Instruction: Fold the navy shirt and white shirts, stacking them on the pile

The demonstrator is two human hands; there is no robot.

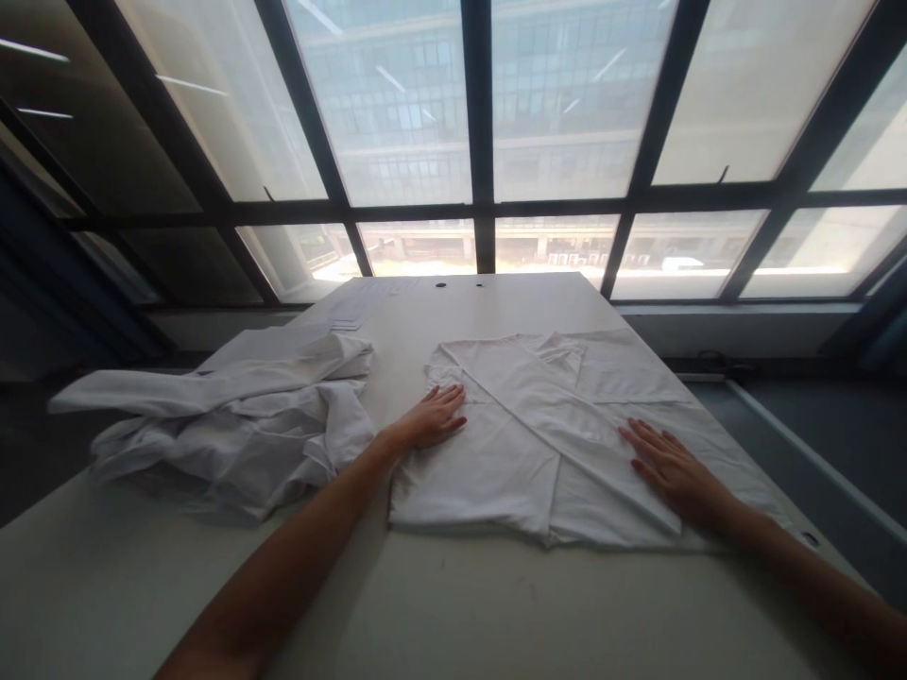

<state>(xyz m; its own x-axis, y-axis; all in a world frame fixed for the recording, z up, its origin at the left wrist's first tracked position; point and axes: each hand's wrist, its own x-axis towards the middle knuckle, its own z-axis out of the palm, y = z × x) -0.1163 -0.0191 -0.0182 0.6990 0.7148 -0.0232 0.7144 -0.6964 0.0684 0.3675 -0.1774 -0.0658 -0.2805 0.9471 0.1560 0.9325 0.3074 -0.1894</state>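
A white garment [496,472], partly folded, lies spread on the white table [453,614]. One side of it is laid over the middle, making a long diagonal edge. My left hand [431,417] rests flat on the garment's left side, near a bunched part, with fingers stretched out. On the right side of the same cloth lies my right hand [670,467], palm down, its fingers extended. Neither hand grips anything. Left of my left forearm is a crumpled heap of white cloth [241,425], part of it hanging past the table's left edge.
Papers [365,300] lie toward the far left of the table. Two small dark holes show near its far end, and another round fitting [810,539] sits near the right edge. Beyond stand tall windows with a dark frame [480,142]; curtains hang at both sides.
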